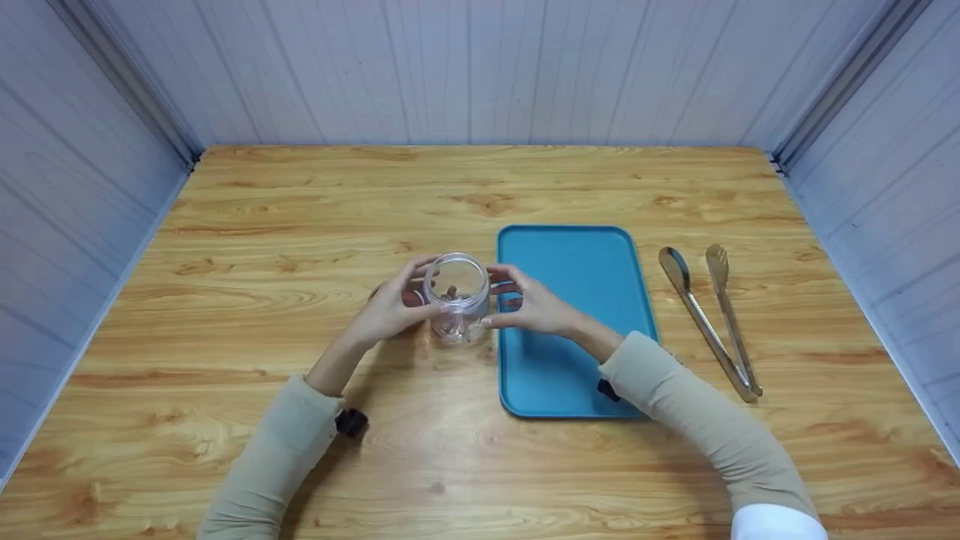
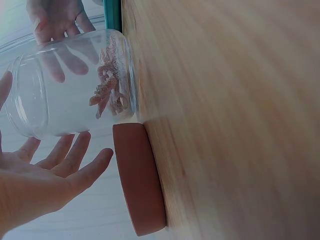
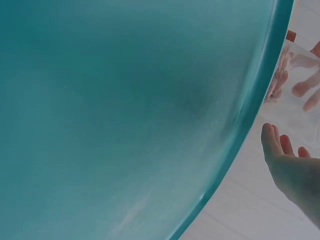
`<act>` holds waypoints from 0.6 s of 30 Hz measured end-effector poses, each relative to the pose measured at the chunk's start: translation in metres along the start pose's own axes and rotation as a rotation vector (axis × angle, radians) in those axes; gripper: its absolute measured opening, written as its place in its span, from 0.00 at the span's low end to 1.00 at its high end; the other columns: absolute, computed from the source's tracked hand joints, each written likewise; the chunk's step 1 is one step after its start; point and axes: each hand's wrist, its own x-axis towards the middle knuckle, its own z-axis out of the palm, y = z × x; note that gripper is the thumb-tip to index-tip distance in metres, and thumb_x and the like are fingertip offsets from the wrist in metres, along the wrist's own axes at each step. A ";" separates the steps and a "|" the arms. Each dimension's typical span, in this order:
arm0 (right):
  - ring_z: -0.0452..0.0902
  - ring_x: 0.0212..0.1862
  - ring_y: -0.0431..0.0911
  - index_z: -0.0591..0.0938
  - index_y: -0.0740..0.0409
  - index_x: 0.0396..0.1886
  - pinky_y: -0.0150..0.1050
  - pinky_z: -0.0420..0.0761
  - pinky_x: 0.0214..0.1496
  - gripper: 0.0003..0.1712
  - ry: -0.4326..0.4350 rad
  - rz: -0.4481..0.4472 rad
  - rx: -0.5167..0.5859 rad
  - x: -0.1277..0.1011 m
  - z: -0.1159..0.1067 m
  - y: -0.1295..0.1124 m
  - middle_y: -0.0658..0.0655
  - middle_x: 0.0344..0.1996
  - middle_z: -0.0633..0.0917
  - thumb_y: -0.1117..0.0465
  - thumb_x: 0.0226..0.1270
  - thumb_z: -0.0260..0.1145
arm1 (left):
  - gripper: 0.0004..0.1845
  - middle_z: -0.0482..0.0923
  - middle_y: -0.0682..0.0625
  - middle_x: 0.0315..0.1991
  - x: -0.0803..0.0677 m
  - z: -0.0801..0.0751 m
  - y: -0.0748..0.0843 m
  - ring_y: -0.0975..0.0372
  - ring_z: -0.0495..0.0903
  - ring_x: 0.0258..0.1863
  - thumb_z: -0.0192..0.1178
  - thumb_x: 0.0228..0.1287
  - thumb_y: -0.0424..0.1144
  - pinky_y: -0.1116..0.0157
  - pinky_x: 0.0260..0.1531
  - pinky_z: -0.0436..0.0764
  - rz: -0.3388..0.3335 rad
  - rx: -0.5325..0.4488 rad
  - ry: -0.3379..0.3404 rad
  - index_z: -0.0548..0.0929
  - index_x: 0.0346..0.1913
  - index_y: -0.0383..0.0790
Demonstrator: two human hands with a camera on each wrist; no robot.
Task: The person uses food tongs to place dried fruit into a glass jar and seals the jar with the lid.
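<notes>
A clear wide-mouthed jar stands upright on the table, its top uncovered. Small brownish, shrivelled pieces lie at its bottom. My left hand is at the jar's left side, fingers spread and nearly straight, thumb overlapping the front. On the other side, my right hand has its relaxed fingers right by the glass, thumb low in front. Beside the jar sits a round reddish-brown lid, mostly hidden under the left hand in the head view.
A blue rectangular tray lies right of the jar, beneath the right forearm. Farther right, metal tongs rest on the wooden table with their arms spread. Pale panel walls enclose the back and sides.
</notes>
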 end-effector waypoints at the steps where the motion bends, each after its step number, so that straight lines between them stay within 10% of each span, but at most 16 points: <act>1: 0.62 0.56 0.52 0.54 0.62 0.64 0.48 0.64 0.55 0.42 -0.005 0.002 0.007 0.000 0.001 -0.004 0.62 0.57 0.63 0.65 0.52 0.66 | 0.36 0.61 0.28 0.55 0.000 0.000 -0.001 0.39 0.66 0.50 0.63 0.49 0.25 0.53 0.45 0.70 0.002 -0.005 0.001 0.58 0.61 0.29; 18: 0.59 0.59 0.51 0.54 0.63 0.63 0.44 0.64 0.56 0.46 -0.035 -0.027 0.019 0.018 0.010 0.010 0.63 0.58 0.63 0.66 0.47 0.69 | 0.36 0.64 0.33 0.55 0.008 -0.001 -0.030 0.44 0.70 0.48 0.65 0.48 0.31 0.54 0.44 0.70 -0.003 -0.010 0.015 0.61 0.62 0.39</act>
